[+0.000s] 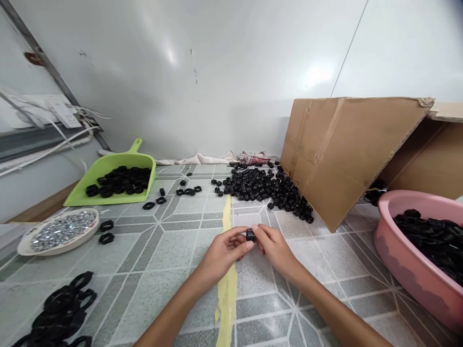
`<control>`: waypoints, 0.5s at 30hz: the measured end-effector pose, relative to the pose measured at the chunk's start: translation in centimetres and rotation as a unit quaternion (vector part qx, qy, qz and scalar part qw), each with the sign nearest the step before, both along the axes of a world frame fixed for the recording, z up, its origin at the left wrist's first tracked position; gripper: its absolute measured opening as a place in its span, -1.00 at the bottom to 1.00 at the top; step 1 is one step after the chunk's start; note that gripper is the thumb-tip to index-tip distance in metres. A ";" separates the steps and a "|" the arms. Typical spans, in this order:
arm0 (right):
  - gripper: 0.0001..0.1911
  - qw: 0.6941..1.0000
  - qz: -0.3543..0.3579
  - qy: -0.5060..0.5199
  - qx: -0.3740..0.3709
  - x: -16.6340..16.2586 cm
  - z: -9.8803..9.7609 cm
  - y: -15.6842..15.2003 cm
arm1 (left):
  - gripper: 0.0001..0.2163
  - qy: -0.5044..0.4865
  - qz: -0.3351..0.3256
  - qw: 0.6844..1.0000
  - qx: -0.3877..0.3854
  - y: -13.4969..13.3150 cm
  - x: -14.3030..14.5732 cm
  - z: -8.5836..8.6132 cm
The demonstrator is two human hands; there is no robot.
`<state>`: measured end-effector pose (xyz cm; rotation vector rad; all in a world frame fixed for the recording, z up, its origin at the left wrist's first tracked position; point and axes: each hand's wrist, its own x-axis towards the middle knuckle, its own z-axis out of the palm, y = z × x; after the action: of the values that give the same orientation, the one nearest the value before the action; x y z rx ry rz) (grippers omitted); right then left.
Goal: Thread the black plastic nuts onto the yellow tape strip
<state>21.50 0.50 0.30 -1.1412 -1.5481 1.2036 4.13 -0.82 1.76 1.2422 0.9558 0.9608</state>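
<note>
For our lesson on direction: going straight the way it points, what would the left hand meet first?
Probably the right hand, just past the small black part that the left hand holds, though depth is unclear.

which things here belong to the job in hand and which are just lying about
Likely the job:
black piece, held by left hand and right hand
black pile
probably pink basin, green dustpan, white dish and their contents

Seemingly lying about:
power strip
whitish cloth
cardboard, role unclear
</note>
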 end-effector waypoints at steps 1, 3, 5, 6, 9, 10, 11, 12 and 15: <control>-0.49 1.000 -0.011 -0.009 -0.003 -0.1 -0.1 0.0 | -0.57 0.002 -0.003 1.000 0.004 0.0 0.0 0.0; -0.46 1.000 -0.021 -0.007 -0.002 -0.1 -0.2 -0.1 | -0.59 0.007 -0.002 1.000 0.006 -0.1 0.1 0.0; -0.52 1.000 -0.003 0.018 0.005 -0.1 -0.1 -0.1 | -0.57 0.007 0.014 1.000 -0.003 -0.2 0.1 0.2; -0.57 0.999 0.013 0.032 0.007 0.0 0.1 -0.1 | -0.55 0.006 0.023 1.000 -0.009 -0.2 0.1 0.3; -0.66 0.997 0.053 0.054 -0.002 0.3 0.4 0.0 | -0.51 -0.003 0.027 0.999 -0.019 -0.2 0.0 0.6; -0.67 0.997 0.056 0.053 -0.007 0.4 0.5 0.1 | -0.51 -0.003 0.020 1.000 -0.018 -0.2 -0.1 0.6; -0.67 0.997 0.055 0.047 -0.009 0.4 0.5 0.1 | -0.52 -0.002 0.014 1.000 -0.017 -0.2 -0.1 0.6; -0.65 0.998 0.051 0.040 -0.010 0.4 0.4 0.1 | -0.53 -0.001 0.009 1.000 -0.013 -0.2 -0.2 0.6; -0.55 0.999 0.034 0.016 -0.016 0.2 0.4 0.0 | -0.57 0.006 -0.003 1.000 -0.006 -0.2 -0.2 0.5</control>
<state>21.73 0.54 0.67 -1.0923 -1.5592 1.2889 3.93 -1.03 2.28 1.2408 0.9645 0.9426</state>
